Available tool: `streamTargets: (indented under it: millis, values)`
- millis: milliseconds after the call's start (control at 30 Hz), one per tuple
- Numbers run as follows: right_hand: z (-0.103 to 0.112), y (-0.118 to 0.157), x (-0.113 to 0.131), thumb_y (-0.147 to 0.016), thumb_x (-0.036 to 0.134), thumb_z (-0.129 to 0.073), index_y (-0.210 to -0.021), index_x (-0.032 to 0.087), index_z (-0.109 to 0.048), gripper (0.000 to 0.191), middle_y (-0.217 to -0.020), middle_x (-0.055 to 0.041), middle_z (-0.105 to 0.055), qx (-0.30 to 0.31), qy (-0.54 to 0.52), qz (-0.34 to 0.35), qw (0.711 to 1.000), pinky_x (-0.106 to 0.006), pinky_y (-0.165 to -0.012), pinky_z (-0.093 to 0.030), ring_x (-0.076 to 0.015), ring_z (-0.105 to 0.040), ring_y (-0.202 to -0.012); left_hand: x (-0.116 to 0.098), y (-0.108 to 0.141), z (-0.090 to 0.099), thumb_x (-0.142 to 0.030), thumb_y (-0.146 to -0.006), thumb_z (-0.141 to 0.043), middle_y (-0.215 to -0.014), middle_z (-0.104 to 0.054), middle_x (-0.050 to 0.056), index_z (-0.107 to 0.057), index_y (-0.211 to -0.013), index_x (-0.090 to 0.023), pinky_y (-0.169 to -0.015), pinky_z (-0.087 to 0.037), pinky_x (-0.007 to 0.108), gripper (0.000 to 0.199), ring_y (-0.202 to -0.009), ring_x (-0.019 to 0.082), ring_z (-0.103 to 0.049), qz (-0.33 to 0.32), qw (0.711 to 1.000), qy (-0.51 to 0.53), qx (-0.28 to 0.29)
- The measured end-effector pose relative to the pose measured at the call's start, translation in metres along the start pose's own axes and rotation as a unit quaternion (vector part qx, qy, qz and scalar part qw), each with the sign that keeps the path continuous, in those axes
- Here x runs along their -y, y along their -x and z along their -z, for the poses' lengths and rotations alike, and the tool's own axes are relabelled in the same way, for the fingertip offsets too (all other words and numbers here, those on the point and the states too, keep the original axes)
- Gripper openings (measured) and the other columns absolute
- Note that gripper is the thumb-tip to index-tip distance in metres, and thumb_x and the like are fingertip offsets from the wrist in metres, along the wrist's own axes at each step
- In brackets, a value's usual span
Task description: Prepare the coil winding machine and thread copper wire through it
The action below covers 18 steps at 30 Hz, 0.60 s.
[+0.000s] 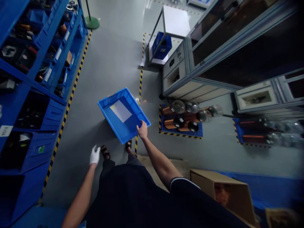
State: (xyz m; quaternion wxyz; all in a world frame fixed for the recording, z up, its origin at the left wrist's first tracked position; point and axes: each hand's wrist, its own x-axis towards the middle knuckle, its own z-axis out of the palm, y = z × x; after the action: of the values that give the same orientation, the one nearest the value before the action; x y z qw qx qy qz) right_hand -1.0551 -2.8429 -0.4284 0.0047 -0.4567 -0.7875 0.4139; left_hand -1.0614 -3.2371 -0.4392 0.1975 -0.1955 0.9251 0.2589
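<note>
Blue plastic crate [125,128] shows near the centre of my frame, a pale sheet [120,110] lying flat inside it; I cannot tell whether its base touches the floor [111,60]. I have the bare right hand [142,129] closed over the rim at the crate's right corner, thumb and fingers gripping the edge. My white-gloved left hand [95,154] hangs apart from it, lower left of centre, fingers partly curled; I cannot tell whether it holds anything. Copper-coloured wire spools [172,123] stand right of centre.
</note>
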Motion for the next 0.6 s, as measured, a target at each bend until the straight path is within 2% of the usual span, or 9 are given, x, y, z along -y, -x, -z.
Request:
streamTargets:
  millis: [67, 100, 167, 233, 300, 367, 467, 600]
  values:
    - [0.025, -0.021, -0.007, -0.098, 0.027, -0.063, -0.163, 0.02, -0.047, 0.067, -0.166, -0.0183, -0.049, -0.024, 0.118, 0.063, 0.991, -0.043, -0.13, -0.035, -0.0312, -0.043, -0.151, -0.057, 0.017, -0.06, -0.041, -0.098, -0.075, -0.149, -0.073, 0.01, -0.065, -0.151, -0.019, -0.104, -0.052, 0.018, 0.058, -0.132, 0.016, -0.07, -0.018, 0.999, 0.038, 0.031]
    - [0.036, -0.033, -0.011, -0.098, 0.027, -0.062, -0.165, 0.018, -0.044, 0.07, -0.165, -0.0199, -0.048, -0.022, 0.172, 0.079, 0.982, -0.045, -0.129, -0.035, -0.0331, -0.042, -0.15, -0.082, 0.028, -0.088, -0.046, -0.097, -0.077, -0.154, -0.069, 0.014, -0.06, -0.157, -0.018, -0.107, -0.052, 0.022, 0.068, -0.136, 0.02, -0.069, -0.016, 0.998, 0.049, 0.035]
    - [0.05, -0.055, -0.02, -0.101, 0.03, -0.06, -0.167, 0.014, -0.04, 0.072, -0.16, -0.0213, -0.054, 0.02, 0.226, 0.078, 0.971, -0.042, -0.124, -0.039, -0.0328, -0.048, -0.144, -0.122, 0.049, -0.134, -0.046, -0.101, -0.07, -0.145, -0.072, 0.02, -0.06, -0.154, -0.011, -0.104, -0.055, 0.028, 0.064, -0.129, 0.026, -0.072, 0.024, 0.998, 0.059, 0.024]
    - [0.055, -0.072, -0.029, -0.105, 0.033, -0.053, -0.165, 0.013, -0.042, 0.064, -0.152, -0.0189, -0.062, 0.071, 0.229, 0.07, 0.968, -0.035, -0.116, -0.043, -0.0284, -0.056, -0.135, -0.145, 0.063, -0.163, -0.041, -0.11, -0.051, -0.138, -0.072, 0.027, -0.061, -0.146, -0.004, -0.099, -0.056, 0.036, 0.053, -0.122, 0.031, -0.073, 0.085, 0.995, 0.056, -0.016]
    - [0.053, -0.082, -0.037, -0.11, 0.033, -0.044, -0.157, 0.017, -0.051, 0.05, -0.14, -0.0143, -0.07, 0.091, 0.225, 0.064, 0.968, -0.031, -0.103, -0.047, -0.0244, -0.063, -0.121, -0.153, 0.068, -0.178, -0.039, -0.113, -0.039, -0.136, -0.071, 0.03, -0.062, -0.141, -0.003, -0.095, -0.056, 0.04, 0.051, -0.119, 0.035, -0.073, 0.134, 0.988, 0.048, -0.059]
    - [0.048, -0.088, -0.042, -0.112, 0.035, -0.04, -0.142, 0.021, -0.061, 0.04, -0.125, -0.0109, -0.075, 0.086, 0.233, 0.05, 0.967, -0.029, -0.089, -0.046, -0.0227, -0.065, -0.106, -0.152, 0.066, -0.182, -0.042, -0.113, -0.039, -0.135, -0.071, 0.028, -0.063, -0.14, -0.006, -0.093, -0.056, 0.04, 0.051, -0.118, 0.035, -0.073, 0.154, 0.983, 0.04, -0.088]
    - [0.041, -0.095, -0.043, -0.111, 0.042, -0.045, -0.121, 0.022, -0.068, 0.032, -0.109, -0.0083, -0.075, 0.073, 0.245, 0.031, 0.966, -0.028, -0.078, -0.038, -0.0202, -0.061, -0.091, -0.15, 0.056, -0.178, -0.043, -0.113, -0.044, -0.136, -0.073, 0.023, -0.063, -0.141, -0.01, -0.093, -0.054, 0.034, 0.048, -0.121, 0.031, -0.073, 0.149, 0.982, 0.029, -0.109]
    - [0.027, -0.113, -0.026, -0.11, 0.044, -0.049, -0.108, 0.023, -0.068, 0.028, -0.105, -0.0056, -0.074, 0.057, 0.241, 0.018, 0.969, -0.028, -0.074, -0.034, -0.0183, -0.059, -0.088, -0.162, 0.023, -0.166, -0.043, -0.113, -0.045, -0.13, -0.075, 0.021, -0.066, -0.141, -0.01, -0.089, -0.054, 0.033, 0.048, -0.116, 0.03, -0.074, 0.123, 0.985, 0.006, -0.123]
